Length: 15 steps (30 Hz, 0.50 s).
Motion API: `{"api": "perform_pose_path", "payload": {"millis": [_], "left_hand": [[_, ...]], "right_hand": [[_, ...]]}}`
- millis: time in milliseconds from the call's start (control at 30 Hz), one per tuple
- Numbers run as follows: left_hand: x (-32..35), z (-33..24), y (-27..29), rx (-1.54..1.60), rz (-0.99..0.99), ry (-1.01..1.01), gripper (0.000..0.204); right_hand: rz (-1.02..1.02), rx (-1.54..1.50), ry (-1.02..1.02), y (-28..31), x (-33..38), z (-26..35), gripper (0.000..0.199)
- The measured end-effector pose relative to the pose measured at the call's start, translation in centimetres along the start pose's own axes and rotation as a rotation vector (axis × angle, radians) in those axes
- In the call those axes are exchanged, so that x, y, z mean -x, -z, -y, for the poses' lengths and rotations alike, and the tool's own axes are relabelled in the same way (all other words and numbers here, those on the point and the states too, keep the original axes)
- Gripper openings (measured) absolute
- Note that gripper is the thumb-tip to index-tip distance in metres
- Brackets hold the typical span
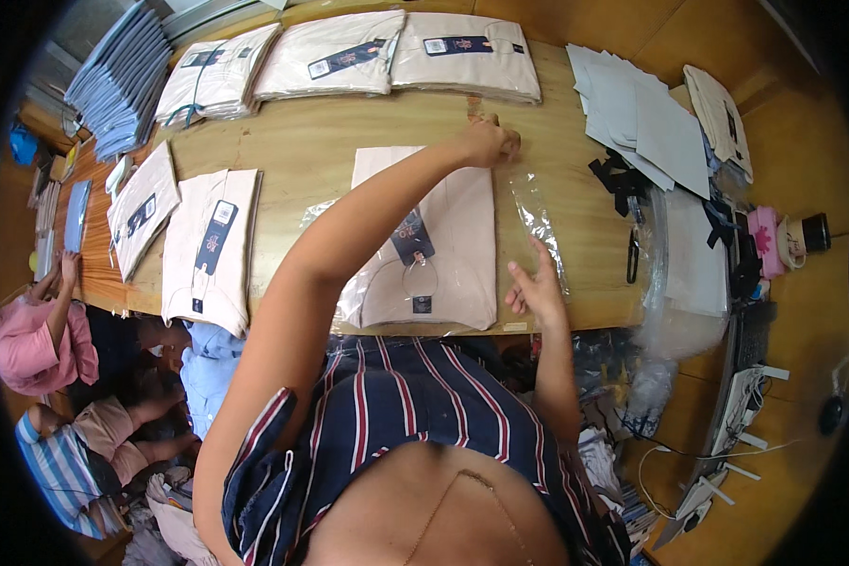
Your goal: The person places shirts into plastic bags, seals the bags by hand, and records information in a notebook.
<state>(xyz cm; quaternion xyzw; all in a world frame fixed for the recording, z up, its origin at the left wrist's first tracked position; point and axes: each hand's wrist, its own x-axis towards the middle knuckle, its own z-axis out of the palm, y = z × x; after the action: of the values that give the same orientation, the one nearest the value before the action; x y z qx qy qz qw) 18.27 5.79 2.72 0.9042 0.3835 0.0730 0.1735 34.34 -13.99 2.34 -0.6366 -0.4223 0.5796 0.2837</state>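
A folded pale pink shirt (pixel 462 245) lies in front of me on the table, a dark tag (pixel 410 236) on its chest and its collar toward me. Clear plastic (pixel 540 226) of a bag spreads out past both its sides. My left arm crosses over the shirt. At the far right corner my left hand (pixel 489 143) is closed, apparently on the edge of the plastic bag; its fingertips are partly hidden. My right hand (pixel 538 291) is open beside the shirt's near right side, fingers apart, close to the plastic.
Bagged pale shirts (pixel 330 61) stand in piles along the table's far edge. More pale shirts (pixel 208 245) lie at left, near a blue shirt stack (pixel 118 80). White sheets (pixel 641 118) and black strips (pixel 618 179) are at right. Other people (pixel 42 349) sit at far left.
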Motion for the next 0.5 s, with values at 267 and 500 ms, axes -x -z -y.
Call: {"api": "perform_pose_path", "payload": {"millis": [267, 500], "left_hand": [[-0.8, -2.3, -2.0, 0.168, 0.015, 0.157, 0.044], [0.6, -3.2, -0.3, -0.020, -0.207, 0.250, 0.044]], "right_hand": [[0.021, -0.063, -0.044, -0.1, -2.5, 0.7, 0.057], [0.099, -0.006, -0.025, 0.8, -3.2, 1.4, 0.057]]}}
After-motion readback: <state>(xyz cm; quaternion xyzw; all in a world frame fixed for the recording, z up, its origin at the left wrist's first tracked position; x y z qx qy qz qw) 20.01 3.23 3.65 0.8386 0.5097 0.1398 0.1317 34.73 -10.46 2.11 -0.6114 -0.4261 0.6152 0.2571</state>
